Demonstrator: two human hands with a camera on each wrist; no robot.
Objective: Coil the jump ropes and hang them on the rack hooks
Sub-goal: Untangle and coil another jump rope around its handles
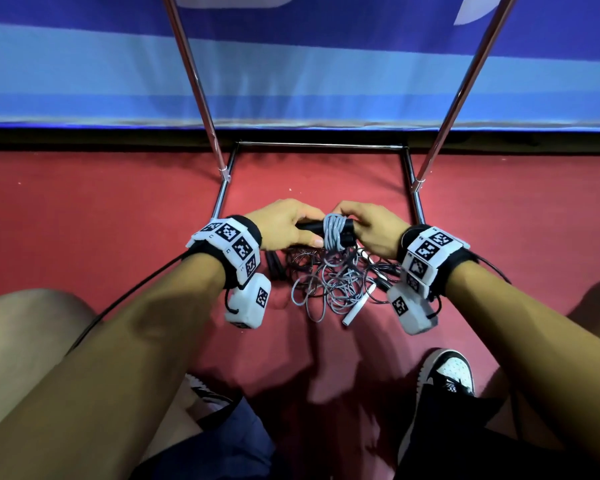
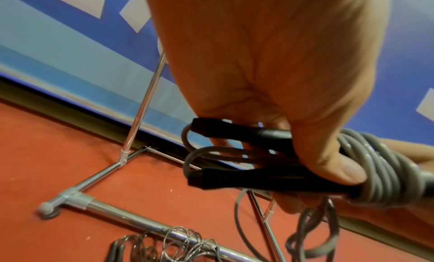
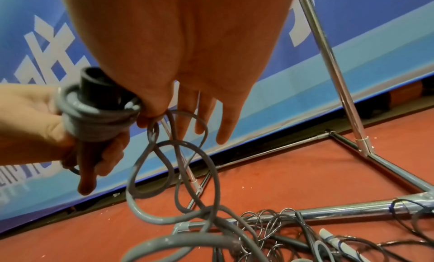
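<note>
Banner (image 1: 291,64): blue, in light and dark bands with white shapes, standing along the far edge of the floor.

Floor (image 1: 84,209): red carpet, under everything listed here.

Rack (image 1: 321,145): chrome tube frame. Two uprights rise in front of the banner; the base bars lie on the floor. No hooks in view.

Legs and shoes: the person's bare knees at the lower corners of the head view; a black-and-white shoe (image 1: 445,374) on the floor at the right.

Rope pile (image 1: 329,282): tangled grey and thin dark ropes on the floor, inside and across the front bar of the base, below the hands. A white handle (image 1: 354,311) lies at its near edge; dark handles (image 1: 274,266) at its left.

Left hand (image 1: 284,225): fingers and thumb curled round a pair of black handles (image 2: 234,178) held side by side above the pile, thumb pressed beside the wound turns.

Right hand (image 1: 371,226): thumb and forefinger pinch the grey rope (image 3: 164,154) just beside the handles; the other fingers are straight and slightly apart.

Grey rope: several tight turns wound round the black handles; the rest hangs in loose loops to the pile.
</note>
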